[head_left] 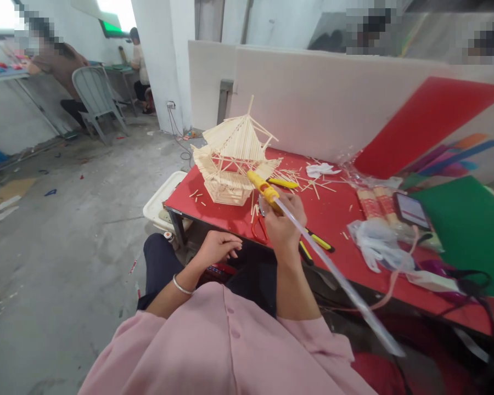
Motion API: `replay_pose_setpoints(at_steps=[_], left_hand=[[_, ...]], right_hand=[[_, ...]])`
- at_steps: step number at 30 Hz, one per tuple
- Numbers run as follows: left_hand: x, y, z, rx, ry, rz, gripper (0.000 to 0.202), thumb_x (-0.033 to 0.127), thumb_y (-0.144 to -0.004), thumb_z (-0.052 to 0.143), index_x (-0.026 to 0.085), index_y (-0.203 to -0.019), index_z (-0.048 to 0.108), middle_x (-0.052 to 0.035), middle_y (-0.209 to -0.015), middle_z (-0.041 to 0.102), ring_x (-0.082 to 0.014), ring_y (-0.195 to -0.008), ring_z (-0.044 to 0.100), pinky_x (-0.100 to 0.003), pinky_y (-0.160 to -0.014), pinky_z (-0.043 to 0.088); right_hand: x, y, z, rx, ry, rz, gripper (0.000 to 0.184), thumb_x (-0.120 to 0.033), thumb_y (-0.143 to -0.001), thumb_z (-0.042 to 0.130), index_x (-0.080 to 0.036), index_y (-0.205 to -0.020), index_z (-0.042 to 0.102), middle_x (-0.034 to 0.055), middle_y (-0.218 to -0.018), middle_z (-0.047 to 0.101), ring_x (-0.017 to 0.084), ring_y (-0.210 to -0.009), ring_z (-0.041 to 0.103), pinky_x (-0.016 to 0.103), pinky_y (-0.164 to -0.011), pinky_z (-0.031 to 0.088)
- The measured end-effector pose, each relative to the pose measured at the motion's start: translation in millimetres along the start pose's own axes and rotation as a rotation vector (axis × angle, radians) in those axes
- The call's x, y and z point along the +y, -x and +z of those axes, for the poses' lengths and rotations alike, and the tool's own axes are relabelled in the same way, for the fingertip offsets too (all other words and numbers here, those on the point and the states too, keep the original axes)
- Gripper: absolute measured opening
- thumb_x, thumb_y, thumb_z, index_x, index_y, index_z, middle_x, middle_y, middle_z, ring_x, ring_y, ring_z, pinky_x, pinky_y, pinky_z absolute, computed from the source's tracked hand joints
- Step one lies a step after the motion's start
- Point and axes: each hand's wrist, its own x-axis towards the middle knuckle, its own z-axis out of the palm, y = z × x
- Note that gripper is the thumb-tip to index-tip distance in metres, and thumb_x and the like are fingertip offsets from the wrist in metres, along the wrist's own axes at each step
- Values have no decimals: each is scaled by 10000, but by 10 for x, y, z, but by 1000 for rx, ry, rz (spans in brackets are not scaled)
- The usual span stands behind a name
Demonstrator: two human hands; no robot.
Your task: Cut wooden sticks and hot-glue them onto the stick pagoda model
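Note:
My right hand [283,222] is closed around a yellow glue gun [263,189] with a long clear glue stick [337,274] trailing back from it. Its nozzle points at a small house built of thin wooden sticks [233,159], which stands on the left end of the red table [333,219]. My left hand [219,247] rests loosely curled on my lap, below the table edge, with nothing visible in it. A bangle sits on that wrist.
Loose sticks, yellow-handled tools [316,238], red-handled scissors [260,229], stick bundles [374,203], a phone [411,211], plastic bags and cables lie on the table. Green [465,230] and red sheets stand at right. A white tray [161,206] sits left of the table. People sit far back left.

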Motion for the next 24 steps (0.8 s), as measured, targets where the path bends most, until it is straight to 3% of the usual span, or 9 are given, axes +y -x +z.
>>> replay_pose_setpoints(at_steps=[4,8,13,18,24], left_hand=[[10,25,-47,42,-30,39,171,291,-696,793,124,-712,763,-27,-566,685,-109,-480,613,-195,-478,470],[17,4,-31,28,-44,57,262,353,-779,725,119,-663,721,-31,-560,669,-97,-464,597,-183,-462,456],[-59,8,6,-79,-67,35,264,348,-880,617,115,-905,738,-45,-700,723,-104,-509,654,-179,-473,489],[-155,-9,12,-85,-68,10,248,306,-892,621,119,-1010,735,-58,-780,743,-98,-544,673,-170,-488,499],[-173,-32,54,-138,-78,41,255,317,-886,629,122,-1001,745,-62,-785,747,-110,-567,687,-199,-537,539]], right_hand=[[23,-64,43,107,157,32,324,-381,-868,628,-269,-1154,732,59,-1008,634,171,-880,611,310,-787,490],[56,-96,150,76,49,-76,301,-313,-872,629,-281,-1153,733,43,-1026,629,148,-898,617,282,-786,493],[-37,-56,251,73,96,-245,323,-201,-887,562,-291,-1142,738,49,-1020,631,143,-911,606,281,-785,492],[-12,-63,153,151,206,-180,342,-201,-886,555,-285,-1167,731,62,-1000,637,163,-916,601,310,-801,493],[-20,-76,206,51,167,-206,318,-210,-898,551,-303,-1141,733,64,-1036,621,162,-949,584,321,-838,490]])
